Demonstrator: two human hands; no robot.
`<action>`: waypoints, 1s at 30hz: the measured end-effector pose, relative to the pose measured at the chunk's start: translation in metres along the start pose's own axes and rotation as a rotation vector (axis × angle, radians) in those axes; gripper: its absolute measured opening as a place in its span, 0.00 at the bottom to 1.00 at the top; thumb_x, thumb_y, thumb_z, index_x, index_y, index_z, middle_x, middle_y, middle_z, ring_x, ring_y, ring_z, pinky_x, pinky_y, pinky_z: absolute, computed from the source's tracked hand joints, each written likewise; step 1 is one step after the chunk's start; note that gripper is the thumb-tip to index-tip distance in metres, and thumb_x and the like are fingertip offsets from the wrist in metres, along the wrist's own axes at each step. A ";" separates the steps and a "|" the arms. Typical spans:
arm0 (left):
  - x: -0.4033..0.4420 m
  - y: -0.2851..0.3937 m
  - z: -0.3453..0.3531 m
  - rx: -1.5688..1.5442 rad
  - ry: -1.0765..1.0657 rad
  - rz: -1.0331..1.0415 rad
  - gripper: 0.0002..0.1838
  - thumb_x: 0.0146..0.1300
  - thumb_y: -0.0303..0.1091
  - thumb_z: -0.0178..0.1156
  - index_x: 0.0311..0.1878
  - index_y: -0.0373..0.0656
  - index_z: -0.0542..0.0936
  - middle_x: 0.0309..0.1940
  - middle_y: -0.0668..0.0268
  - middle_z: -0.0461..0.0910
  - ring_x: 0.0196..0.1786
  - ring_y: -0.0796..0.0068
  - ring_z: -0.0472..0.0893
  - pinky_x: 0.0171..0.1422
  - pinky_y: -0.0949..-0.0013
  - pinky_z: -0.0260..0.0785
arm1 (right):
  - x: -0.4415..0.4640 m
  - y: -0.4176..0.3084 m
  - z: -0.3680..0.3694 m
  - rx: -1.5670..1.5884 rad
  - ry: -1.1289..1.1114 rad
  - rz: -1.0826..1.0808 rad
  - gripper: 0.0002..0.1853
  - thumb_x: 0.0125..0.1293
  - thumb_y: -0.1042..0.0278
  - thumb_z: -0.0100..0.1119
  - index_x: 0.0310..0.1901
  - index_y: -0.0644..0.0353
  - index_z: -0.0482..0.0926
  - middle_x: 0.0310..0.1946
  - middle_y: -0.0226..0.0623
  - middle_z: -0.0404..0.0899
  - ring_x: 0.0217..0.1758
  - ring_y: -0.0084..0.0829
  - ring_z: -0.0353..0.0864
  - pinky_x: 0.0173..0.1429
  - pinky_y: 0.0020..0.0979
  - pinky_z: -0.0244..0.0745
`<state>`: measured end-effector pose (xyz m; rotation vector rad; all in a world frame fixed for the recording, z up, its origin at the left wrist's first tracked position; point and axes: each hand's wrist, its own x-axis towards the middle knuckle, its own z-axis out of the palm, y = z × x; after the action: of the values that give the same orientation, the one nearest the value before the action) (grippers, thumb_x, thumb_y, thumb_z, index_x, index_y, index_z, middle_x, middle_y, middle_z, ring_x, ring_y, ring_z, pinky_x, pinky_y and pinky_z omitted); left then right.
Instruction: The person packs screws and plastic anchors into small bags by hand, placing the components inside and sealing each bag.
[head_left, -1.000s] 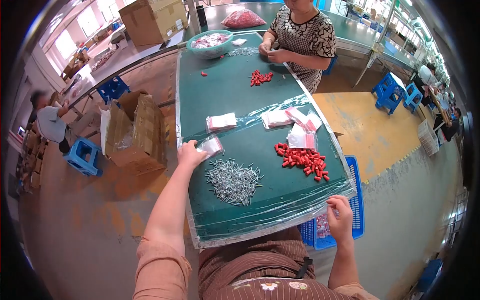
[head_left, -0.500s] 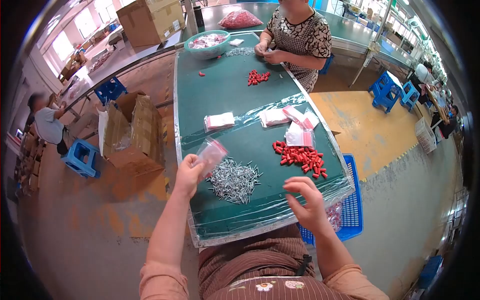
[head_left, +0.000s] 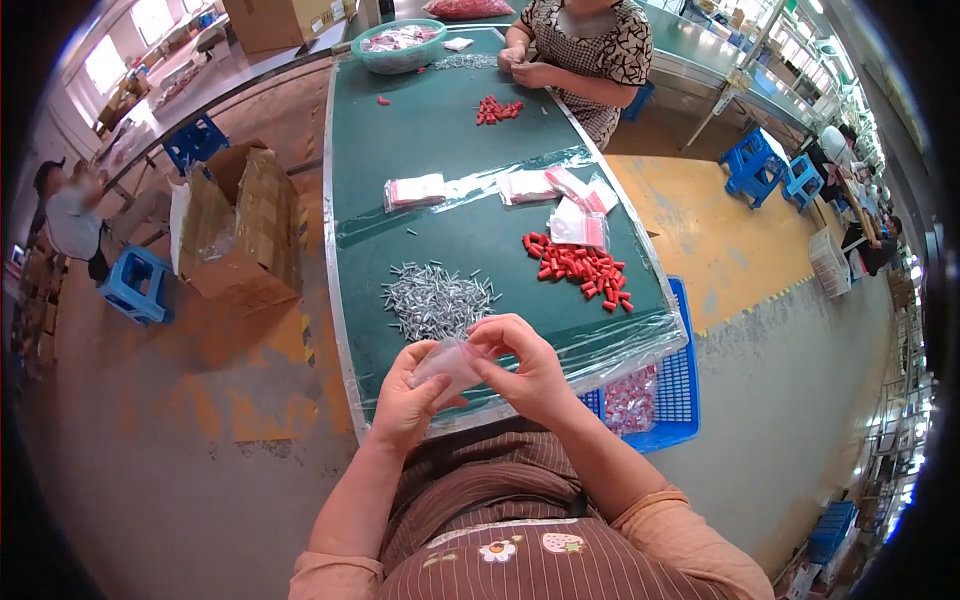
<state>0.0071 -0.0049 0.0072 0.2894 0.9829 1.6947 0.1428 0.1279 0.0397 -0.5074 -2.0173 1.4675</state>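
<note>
Close to my body, over the near edge of the green table [head_left: 400,130], my left hand [head_left: 405,400] grips a small clear plastic bag [head_left: 446,368] from the left. The fingers of my right hand [head_left: 520,368] pinch its right edge, where a pink-red strip shows. Just beyond my hands lies a heap of small silver metal pins [head_left: 436,303]. To its right is a pile of red caps [head_left: 580,268], with a stack of white bags [head_left: 577,224] touching its far side. Farther back lie more bag stacks [head_left: 415,191].
A blue basket [head_left: 680,390] with filled bags stands beside the table's near right corner. A co-worker [head_left: 590,50] handles something small at the far right side. A green bowl [head_left: 398,50] sits far left; an open cardboard box [head_left: 240,230] stands left of the table.
My left hand has brought the bag from the table's left side toward my body. My right hand has come in from the right and taken hold of it. The view has shifted.
</note>
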 end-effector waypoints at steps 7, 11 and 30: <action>-0.007 -0.021 0.001 -0.048 -0.024 -0.127 0.15 0.69 0.27 0.61 0.58 0.39 0.75 0.53 0.59 0.80 0.52 0.65 0.83 0.51 0.60 0.82 | -0.021 -0.013 -0.013 -0.131 -0.058 -0.056 0.15 0.57 0.82 0.65 0.47 0.61 0.80 0.52 0.38 0.77 0.53 0.29 0.78 0.55 0.29 0.75; -0.014 -0.026 0.003 -0.115 -0.020 -0.197 0.13 0.69 0.28 0.61 0.55 0.42 0.76 0.52 0.61 0.80 0.52 0.66 0.83 0.51 0.60 0.82 | -0.028 -0.023 -0.019 -0.122 -0.036 -0.041 0.13 0.60 0.78 0.65 0.47 0.60 0.80 0.52 0.41 0.76 0.54 0.37 0.79 0.56 0.33 0.76; -0.035 -0.039 0.002 0.043 -0.099 0.093 0.08 0.70 0.26 0.59 0.51 0.39 0.76 0.47 0.62 0.81 0.52 0.70 0.82 0.61 0.63 0.77 | -0.045 -0.030 -0.016 -0.403 -0.207 -0.107 0.16 0.57 0.75 0.68 0.48 0.61 0.79 0.50 0.41 0.79 0.54 0.43 0.80 0.56 0.38 0.76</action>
<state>0.0480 -0.0324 -0.0103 0.4496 0.9458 1.7276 0.1882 0.1027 0.0612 -0.4118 -2.4816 1.0873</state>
